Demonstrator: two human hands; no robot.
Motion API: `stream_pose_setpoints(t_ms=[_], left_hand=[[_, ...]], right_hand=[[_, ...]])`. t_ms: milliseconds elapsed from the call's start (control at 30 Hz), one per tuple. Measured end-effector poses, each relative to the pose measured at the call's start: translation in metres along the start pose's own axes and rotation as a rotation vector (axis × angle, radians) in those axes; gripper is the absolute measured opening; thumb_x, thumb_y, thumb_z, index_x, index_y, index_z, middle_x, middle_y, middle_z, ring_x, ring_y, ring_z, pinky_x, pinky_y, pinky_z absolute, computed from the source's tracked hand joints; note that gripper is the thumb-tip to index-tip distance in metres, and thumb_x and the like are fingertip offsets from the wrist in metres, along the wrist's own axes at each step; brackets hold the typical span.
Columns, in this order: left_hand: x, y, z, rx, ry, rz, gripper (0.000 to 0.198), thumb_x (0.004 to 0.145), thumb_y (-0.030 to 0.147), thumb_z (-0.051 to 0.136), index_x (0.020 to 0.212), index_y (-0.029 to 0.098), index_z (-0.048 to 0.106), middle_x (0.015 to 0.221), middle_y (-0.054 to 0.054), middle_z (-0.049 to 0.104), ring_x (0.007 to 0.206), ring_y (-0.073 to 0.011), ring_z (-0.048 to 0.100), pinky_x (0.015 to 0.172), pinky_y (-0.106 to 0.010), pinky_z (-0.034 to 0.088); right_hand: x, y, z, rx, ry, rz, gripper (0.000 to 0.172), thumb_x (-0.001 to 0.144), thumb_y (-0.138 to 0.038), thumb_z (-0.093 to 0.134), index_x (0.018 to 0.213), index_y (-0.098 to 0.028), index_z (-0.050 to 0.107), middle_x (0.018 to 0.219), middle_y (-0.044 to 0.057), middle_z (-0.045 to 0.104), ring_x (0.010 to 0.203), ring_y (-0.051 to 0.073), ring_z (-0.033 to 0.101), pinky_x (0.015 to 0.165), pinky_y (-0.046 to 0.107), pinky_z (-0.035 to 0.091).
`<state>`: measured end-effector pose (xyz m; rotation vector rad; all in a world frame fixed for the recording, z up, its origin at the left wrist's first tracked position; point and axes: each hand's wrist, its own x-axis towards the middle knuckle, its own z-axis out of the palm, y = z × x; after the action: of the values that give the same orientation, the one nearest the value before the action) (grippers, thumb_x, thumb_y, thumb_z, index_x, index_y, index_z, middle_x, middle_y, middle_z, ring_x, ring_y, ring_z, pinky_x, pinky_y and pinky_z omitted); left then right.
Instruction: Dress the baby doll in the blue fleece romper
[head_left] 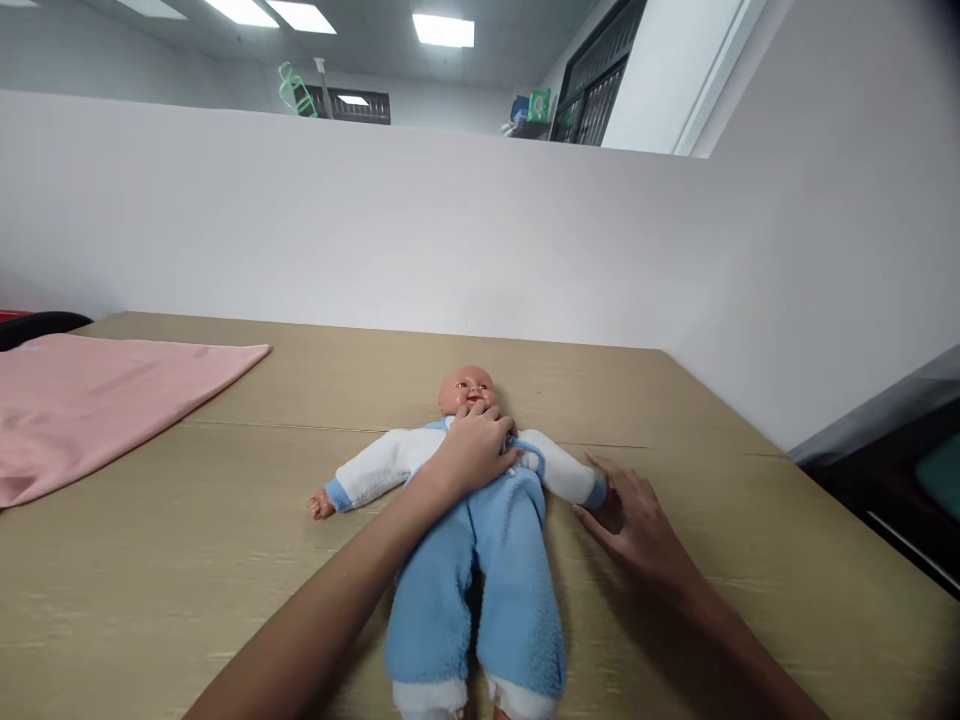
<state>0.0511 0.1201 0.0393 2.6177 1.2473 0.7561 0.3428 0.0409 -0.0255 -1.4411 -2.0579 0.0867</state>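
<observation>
A baby doll (480,530) lies on its back on the table, dressed in a fluffy blue and white suit, its arms spread out to both sides. Across its chest rests my left hand (478,445), fingers extended over the collar up to the chin, partly hiding the suit's front. My right hand (634,515) is curved around the doll's hand at the blue cuff (596,494), thumb below and fingers above. The doll's other hand (321,504) lies free on the table. The bottom of the picture cuts off its feet.
A pink cloth (112,400) is spread on the left of the tan table (247,590). Behind the table stands a white partition wall (375,230). A dark object with grey covering (892,410) is beyond the right edge, and a black curved edge (45,325) shows at far left.
</observation>
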Motion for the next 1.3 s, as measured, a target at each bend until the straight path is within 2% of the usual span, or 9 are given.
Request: stream_pose_setpoints(t_ms=[100, 267, 400, 533, 700, 867, 967, 1133, 1300], left_hand=[[0.003, 0.000, 0.001, 0.066, -0.041, 0.019, 0.021, 0.097, 0.037, 0.073, 0.102, 0.017, 0.078, 0.108, -0.019, 0.076, 0.115, -0.0427, 0.062, 0.106, -0.062, 0.044], [0.001, 0.003, -0.003, -0.025, -0.085, 0.146, 0.017, 0.106, 0.029, 0.059, 0.115, 0.019, 0.070, 0.113, -0.012, 0.077, 0.108, -0.0308, 0.067, 0.096, -0.043, 0.049], [-0.001, 0.005, -0.004, -0.145, -0.062, 0.187, 0.016, 0.105, 0.030, 0.061, 0.115, 0.021, 0.069, 0.109, -0.007, 0.078, 0.101, -0.0256, 0.070, 0.089, -0.036, 0.049], [-0.004, 0.009, -0.008, -0.272, -0.037, 0.261, 0.016, 0.097, 0.023, 0.065, 0.112, 0.022, 0.070, 0.105, -0.005, 0.078, 0.098, -0.0236, 0.072, 0.084, -0.033, 0.048], [-0.009, 0.010, -0.016, -0.444, 0.083, 0.327, 0.015, 0.082, 0.015, 0.069, 0.096, 0.021, 0.071, 0.094, -0.004, 0.076, 0.089, -0.0215, 0.070, 0.081, -0.030, 0.048], [-0.010, 0.007, -0.018, -0.801, 0.063, 0.218, 0.011, 0.081, 0.014, 0.067, 0.091, 0.018, 0.070, 0.090, -0.004, 0.077, 0.082, -0.0179, 0.070, 0.078, -0.028, 0.051], [-0.008, 0.007, -0.017, -0.928, 0.023, 0.167, 0.017, 0.078, 0.011, 0.064, 0.093, 0.016, 0.072, 0.092, -0.005, 0.077, 0.086, -0.0191, 0.071, 0.082, -0.029, 0.052], [-0.004, 0.006, -0.011, -0.977, -0.029, 0.070, 0.017, 0.077, 0.012, 0.065, 0.092, 0.016, 0.071, 0.085, -0.002, 0.073, 0.077, -0.0154, 0.063, 0.072, -0.026, 0.048], [-0.005, 0.012, -0.015, -0.974, -0.026, 0.060, 0.018, 0.075, 0.010, 0.064, 0.091, 0.017, 0.068, 0.087, -0.002, 0.073, 0.081, -0.0160, 0.067, 0.074, -0.026, 0.049]], right_hand=[[-0.008, 0.015, -0.003, 0.034, -0.052, 0.057, 0.058, 0.094, -0.043, 0.072, 0.147, -0.025, 0.060, 0.142, 0.015, 0.070, 0.129, 0.038, 0.064, 0.110, 0.057, 0.053], [0.007, 0.019, -0.008, 0.179, -0.021, 0.134, 0.036, 0.087, -0.038, 0.076, 0.121, -0.024, 0.073, 0.119, 0.011, 0.076, 0.110, 0.034, 0.073, 0.095, 0.050, 0.061], [0.029, 0.010, -0.011, 0.405, 0.096, 0.204, 0.043, 0.083, -0.046, 0.086, 0.115, -0.025, 0.068, 0.109, 0.009, 0.076, 0.095, 0.028, 0.076, 0.083, 0.040, 0.064], [0.054, -0.018, -0.003, 0.634, 0.204, 0.193, 0.056, 0.076, -0.045, 0.095, 0.117, -0.027, 0.061, 0.103, 0.003, 0.074, 0.089, 0.022, 0.076, 0.082, 0.035, 0.068], [0.069, -0.052, 0.025, 0.737, 0.142, 0.033, 0.047, 0.079, -0.030, 0.092, 0.119, -0.028, 0.066, 0.117, 0.004, 0.071, 0.097, 0.021, 0.076, 0.083, 0.034, 0.070], [0.058, -0.058, 0.034, 0.670, 0.077, -0.020, 0.049, 0.087, -0.017, 0.081, 0.132, -0.032, 0.068, 0.133, 0.008, 0.069, 0.112, 0.026, 0.074, 0.086, 0.037, 0.071], [0.049, -0.059, 0.026, 0.649, 0.019, -0.057, 0.053, 0.092, -0.019, 0.076, 0.141, -0.036, 0.065, 0.139, 0.008, 0.065, 0.115, 0.026, 0.074, 0.090, 0.039, 0.071], [0.037, -0.069, 0.016, 0.557, -0.049, -0.119, 0.062, 0.105, -0.028, 0.065, 0.162, -0.040, 0.046, 0.150, 0.008, 0.061, 0.132, 0.028, 0.066, 0.112, 0.047, 0.060], [0.032, -0.077, 0.023, 0.475, -0.002, -0.090, 0.065, 0.105, -0.036, 0.067, 0.165, -0.036, 0.043, 0.153, 0.010, 0.059, 0.138, 0.030, 0.060, 0.118, 0.048, 0.053]])
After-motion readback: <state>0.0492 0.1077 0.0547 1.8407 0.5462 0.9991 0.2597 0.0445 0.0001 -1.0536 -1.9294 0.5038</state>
